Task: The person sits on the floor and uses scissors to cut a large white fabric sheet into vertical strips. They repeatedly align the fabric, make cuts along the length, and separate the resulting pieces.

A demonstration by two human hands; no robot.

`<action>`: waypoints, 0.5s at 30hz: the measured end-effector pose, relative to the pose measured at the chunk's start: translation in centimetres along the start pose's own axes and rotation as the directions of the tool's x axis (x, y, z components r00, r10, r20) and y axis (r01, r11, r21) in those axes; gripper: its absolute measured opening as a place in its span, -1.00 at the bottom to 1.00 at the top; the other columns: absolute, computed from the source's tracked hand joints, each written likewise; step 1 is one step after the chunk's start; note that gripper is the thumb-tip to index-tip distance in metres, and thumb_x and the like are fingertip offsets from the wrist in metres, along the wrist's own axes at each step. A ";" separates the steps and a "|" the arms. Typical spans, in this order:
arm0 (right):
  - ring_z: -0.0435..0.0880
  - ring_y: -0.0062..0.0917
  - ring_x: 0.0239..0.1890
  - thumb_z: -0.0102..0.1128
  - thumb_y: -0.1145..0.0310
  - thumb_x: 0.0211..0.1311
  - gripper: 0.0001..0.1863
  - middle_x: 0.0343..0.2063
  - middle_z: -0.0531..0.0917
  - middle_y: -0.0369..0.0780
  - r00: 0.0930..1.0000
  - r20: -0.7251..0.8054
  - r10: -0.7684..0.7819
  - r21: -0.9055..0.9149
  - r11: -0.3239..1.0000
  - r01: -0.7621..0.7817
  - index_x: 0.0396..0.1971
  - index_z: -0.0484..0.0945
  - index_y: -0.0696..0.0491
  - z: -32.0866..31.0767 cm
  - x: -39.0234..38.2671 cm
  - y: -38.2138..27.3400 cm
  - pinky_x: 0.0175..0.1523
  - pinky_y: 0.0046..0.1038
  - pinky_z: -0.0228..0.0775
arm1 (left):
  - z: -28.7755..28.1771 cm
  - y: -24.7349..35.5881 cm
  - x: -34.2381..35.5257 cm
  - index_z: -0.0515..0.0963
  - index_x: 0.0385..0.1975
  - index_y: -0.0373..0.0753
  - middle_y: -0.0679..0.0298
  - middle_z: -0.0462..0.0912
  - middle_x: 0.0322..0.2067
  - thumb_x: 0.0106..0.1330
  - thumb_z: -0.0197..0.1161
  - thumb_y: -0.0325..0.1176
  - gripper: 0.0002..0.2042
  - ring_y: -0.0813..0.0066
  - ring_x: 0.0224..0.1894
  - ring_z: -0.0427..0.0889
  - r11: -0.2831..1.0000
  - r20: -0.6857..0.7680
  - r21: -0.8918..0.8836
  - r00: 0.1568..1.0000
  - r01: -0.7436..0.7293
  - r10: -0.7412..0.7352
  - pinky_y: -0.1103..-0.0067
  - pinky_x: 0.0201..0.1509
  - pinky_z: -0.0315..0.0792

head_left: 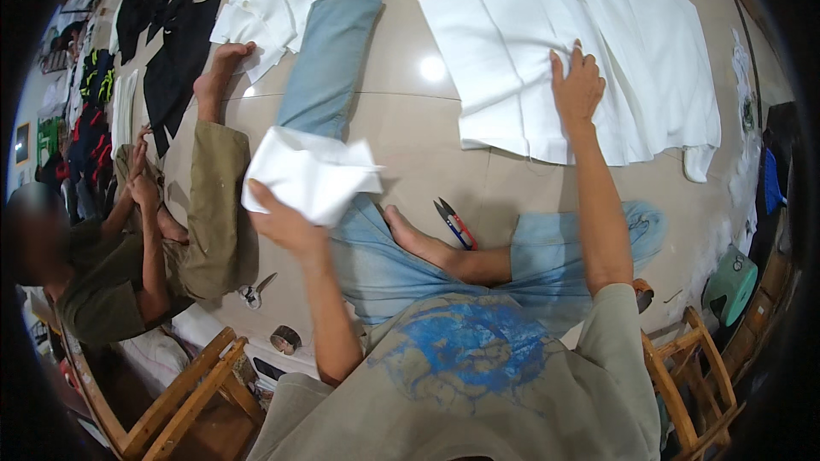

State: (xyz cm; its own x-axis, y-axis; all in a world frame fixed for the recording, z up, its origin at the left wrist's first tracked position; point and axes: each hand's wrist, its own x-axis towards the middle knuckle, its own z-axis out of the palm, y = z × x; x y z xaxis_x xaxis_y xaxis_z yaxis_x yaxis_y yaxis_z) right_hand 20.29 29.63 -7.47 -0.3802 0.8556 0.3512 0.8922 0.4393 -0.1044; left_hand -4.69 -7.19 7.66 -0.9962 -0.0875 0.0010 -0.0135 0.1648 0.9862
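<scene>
My left hand point(292, 224) grips a folded piece of white fabric point(309, 172) by its near left edge, held over my jeans at the thigh. My right arm stretches forward, and my right hand point(578, 87) lies with fingers apart on overlapping white fabric panels point(662, 60) spread over the floor at the far right. Creases run out from under its fingers. Between my bent leg and those panels lies a pair of thread snips point(456, 224) with dark blades and red and blue handles.
At the left sits another person point(111, 290), hands together by their knees. Crumpled white cloth point(265, 4) and black cloth point(181, 55) lie at the far left. Scissors point(254, 292) and a tape roll point(285, 340) rest near wooden frames point(192, 393); a green stool-like object point(730, 284) stands right.
</scene>
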 end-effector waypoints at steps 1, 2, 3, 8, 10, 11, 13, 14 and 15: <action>0.62 -0.26 -0.16 0.11 -0.11 0.45 -0.35 -0.21 0.59 -0.12 1.000 0.010 0.009 0.004 1.000 -0.009 0.29 0.51 0.10 0.0 0.3 0.4 -0.09 -0.15 0.36 | -1.3 1.1 2.4 0.51 0.07 -0.51 0.04 0.68 -0.07 0.62 0.05 -0.09 -0.53 0.33 -0.17 0.74 0.999 0.087 0.025 0.996 0.031 -0.033 0.45 -0.15 0.64; 0.63 -0.26 -0.13 0.09 -0.12 0.46 -0.34 -0.20 0.59 -0.13 0.999 0.048 0.017 0.019 1.000 -0.018 0.30 0.51 0.09 -0.1 0.6 0.5 -0.06 -0.15 0.37 | -2.8 1.1 4.9 0.50 0.09 -0.49 0.08 0.68 -0.07 0.62 0.07 -0.13 -0.57 0.38 -0.16 0.72 1.000 0.191 -0.006 0.981 0.014 -0.012 0.46 -0.13 0.63; 0.63 -0.26 -0.13 0.09 -0.12 0.46 -0.34 -0.19 0.59 -0.13 0.999 0.050 0.017 0.023 1.000 -0.018 0.30 0.50 0.09 0.0 0.9 0.7 -0.05 -0.14 0.37 | -2.8 1.8 6.6 0.49 0.13 -0.46 0.08 0.67 -0.05 0.60 0.11 -0.12 -0.56 0.37 -0.14 0.73 1.000 0.255 -0.008 0.967 -0.026 0.027 0.45 -0.11 0.65; 0.64 -0.21 -0.10 0.07 -0.13 0.47 -0.34 -0.14 0.62 -0.08 0.999 0.023 -0.025 0.035 0.999 0.024 0.30 0.50 0.10 0.4 1.0 0.2 -0.01 -0.11 0.40 | 2.1 11.2 8.5 0.49 0.15 -0.45 0.11 0.69 -0.06 0.58 0.14 -0.25 -0.63 0.43 -0.15 0.74 0.988 0.449 -0.071 0.880 -0.134 0.151 0.54 -0.10 0.64; 0.64 -0.14 -0.05 0.06 -0.14 0.48 -0.33 -0.08 0.63 -0.01 0.989 -0.128 -0.072 -0.006 0.997 0.071 0.32 0.49 0.09 1.4 0.9 1.5 0.04 -0.05 0.40 | 4.3 14.0 11.2 0.51 0.16 -0.44 0.15 0.71 -0.07 0.55 0.19 -0.27 -0.63 0.45 -0.18 0.75 0.977 0.535 -0.196 0.825 -0.087 0.180 0.54 -0.09 0.64; 0.63 -0.09 -0.02 0.04 -0.15 0.48 -0.32 -0.04 0.64 0.04 0.997 -0.072 -0.034 -0.030 0.999 0.032 0.34 0.47 0.08 2.1 0.8 2.3 0.09 0.00 0.39 | 5.9 15.5 13.3 0.55 0.13 -0.41 0.20 0.72 -0.11 0.51 0.25 -0.22 -0.62 0.52 -0.20 0.73 0.968 0.546 -0.232 0.811 -0.093 0.208 0.58 -0.10 0.59; 0.62 -0.11 -0.07 0.03 -0.14 0.50 -0.33 -0.09 0.61 -0.01 1.000 -0.003 -0.028 0.039 0.999 0.028 0.35 0.46 0.07 2.3 0.6 0.5 0.02 -0.02 0.38 | 6.3 19.4 18.8 0.64 0.02 -0.35 0.33 0.72 -0.18 0.41 0.36 -0.09 -0.58 0.62 -0.24 0.67 0.963 0.525 -0.110 0.808 -0.248 0.268 0.67 -0.15 0.48; 0.61 -0.15 -0.13 0.03 -0.11 0.51 -0.35 -0.17 0.58 -0.06 1.000 -0.013 -0.017 0.025 1.000 0.018 0.35 0.47 0.07 1.2 0.5 1.9 -0.05 -0.07 0.37 | 9.0 20.6 20.5 0.66 -0.03 -0.34 0.37 0.73 -0.24 0.42 0.36 -0.10 -0.61 0.64 -0.31 0.67 0.939 0.499 -0.057 0.804 -0.340 0.322 0.65 -0.19 0.50; 0.60 -0.18 -0.17 0.04 -0.09 0.51 -0.37 -0.22 0.55 -0.09 0.999 -0.043 -0.032 0.026 0.999 0.033 0.34 0.47 0.08 0.8 0.6 1.0 -0.08 -0.10 0.36 | 8.6 21.6 25.3 0.68 -0.08 -0.33 0.36 0.74 -0.30 0.41 0.37 -0.09 -0.63 0.62 -0.36 0.68 0.961 0.690 -0.129 0.673 -0.246 0.265 0.61 -0.27 0.52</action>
State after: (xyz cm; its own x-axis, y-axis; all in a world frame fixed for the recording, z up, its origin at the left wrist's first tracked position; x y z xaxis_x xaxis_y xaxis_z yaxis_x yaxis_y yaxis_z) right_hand 20.80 30.76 -8.10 -0.3972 0.8287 0.3944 0.8726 0.4741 -0.1172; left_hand -30.92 2.59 27.60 -0.7337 0.6631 0.1480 0.2434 0.0532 0.9685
